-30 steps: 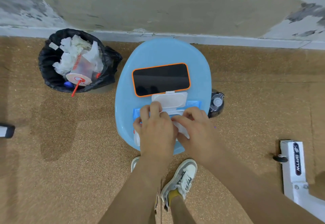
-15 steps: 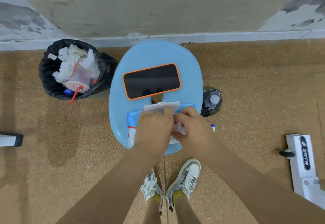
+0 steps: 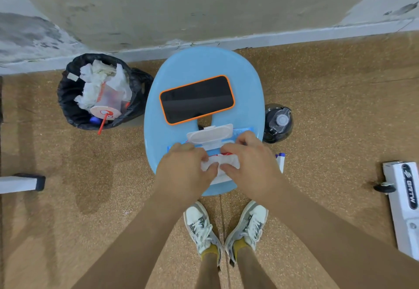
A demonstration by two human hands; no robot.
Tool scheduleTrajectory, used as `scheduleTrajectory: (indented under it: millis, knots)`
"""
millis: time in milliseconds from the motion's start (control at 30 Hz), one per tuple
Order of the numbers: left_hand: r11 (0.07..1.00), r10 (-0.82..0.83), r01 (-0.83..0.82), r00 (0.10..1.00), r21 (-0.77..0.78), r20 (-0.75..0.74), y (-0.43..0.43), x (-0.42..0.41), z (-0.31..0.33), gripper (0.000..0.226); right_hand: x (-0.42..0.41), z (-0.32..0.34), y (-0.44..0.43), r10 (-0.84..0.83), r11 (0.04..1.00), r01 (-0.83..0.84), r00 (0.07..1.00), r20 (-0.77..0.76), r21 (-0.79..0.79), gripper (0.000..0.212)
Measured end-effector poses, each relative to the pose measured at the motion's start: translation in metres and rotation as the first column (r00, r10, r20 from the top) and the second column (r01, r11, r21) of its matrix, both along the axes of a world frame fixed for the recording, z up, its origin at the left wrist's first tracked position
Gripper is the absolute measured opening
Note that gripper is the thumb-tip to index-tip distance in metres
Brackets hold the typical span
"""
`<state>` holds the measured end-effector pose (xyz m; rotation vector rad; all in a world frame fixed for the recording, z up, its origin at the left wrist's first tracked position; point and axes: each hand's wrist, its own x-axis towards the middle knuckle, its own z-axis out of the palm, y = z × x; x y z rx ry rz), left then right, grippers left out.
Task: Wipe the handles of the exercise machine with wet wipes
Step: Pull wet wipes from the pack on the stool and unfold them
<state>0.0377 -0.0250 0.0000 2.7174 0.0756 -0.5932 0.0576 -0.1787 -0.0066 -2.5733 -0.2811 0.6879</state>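
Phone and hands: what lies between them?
Head view: the wipe pack, lid open, lies between the phone and the left hand and right hand, which pinch a wipe.

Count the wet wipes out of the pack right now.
1: a white wet wipe just over the open wipes pack on the blue stool, pinched between the left hand and the right hand. The hands may hide more.
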Motion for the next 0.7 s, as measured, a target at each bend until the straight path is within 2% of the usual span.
scheduleTrajectory:
  millis: [67, 200, 233, 267, 333, 433, 533, 633, 700]
  knots:
    - [0.991, -0.083, 0.076, 0.995, 0.107, 0.06, -0.003, -0.003, -0.003, 0.023, 0.0, -0.003, -0.001, -0.034, 0.999, 0.034, 0.999, -0.021, 0.026, 0.02]
    - [0.961, -0.161, 0.151, 0.987, 0.23, 0.024, -0.021, 0.002, 0.0, 0.013, -0.001, -0.007, 0.002, -0.091, 0.995, 0.09, 0.996, 0.012, 0.043, 0.011]
    - [0.962, -0.166, 0.16, 0.986, 0.221, 0.011, -0.023, 0.005, 0.001, 0.012, -0.001, -0.008, 0.004, -0.096, 0.995, 0.095, 0.995, 0.022, 0.034, 0.01]
    - [0.974, -0.134, 0.137, 0.991, 0.179, -0.027, -0.025, 0.007, 0.001, 0.013, -0.001, -0.008, 0.005, -0.092, 0.996, 0.091, 0.995, 0.026, 0.018, 0.01]
    - [0.998, 0.012, -0.009, 0.999, 0.066, -0.038, -0.021, 0.011, -0.002, 0.019, -0.001, -0.006, 0.006, -0.081, 0.997, 0.081, 0.996, 0.026, -0.003, 0.014]
    - [0.97, 0.201, -0.21, 0.976, -0.122, -0.084, -0.016, 0.014, -0.001, 0.013, -0.005, -0.006, 0.006, -0.082, 0.997, 0.082, 0.994, 0.074, -0.008, 0.02]
    - [0.958, 0.202, -0.222, 0.972, -0.181, -0.122, -0.012, 0.013, 0.0, 0.011, -0.009, -0.006, 0.009, -0.072, 0.997, 0.076, 0.989, 0.129, -0.028, 0.018]
    - [0.955, 0.188, -0.223, 0.965, -0.196, -0.183, -0.008, 0.013, 0.0, 0.015, -0.013, -0.004, 0.012, 0.016, 0.993, 0.004, 0.986, 0.168, -0.116, 0.017]
    - [0.926, 0.227, -0.285, 0.944, -0.246, -0.24, -0.005, 0.014, 0.003, 0.017, -0.014, -0.002, 0.014, 0.046, 0.988, -0.019, 0.984, 0.174, -0.151, 0.017]
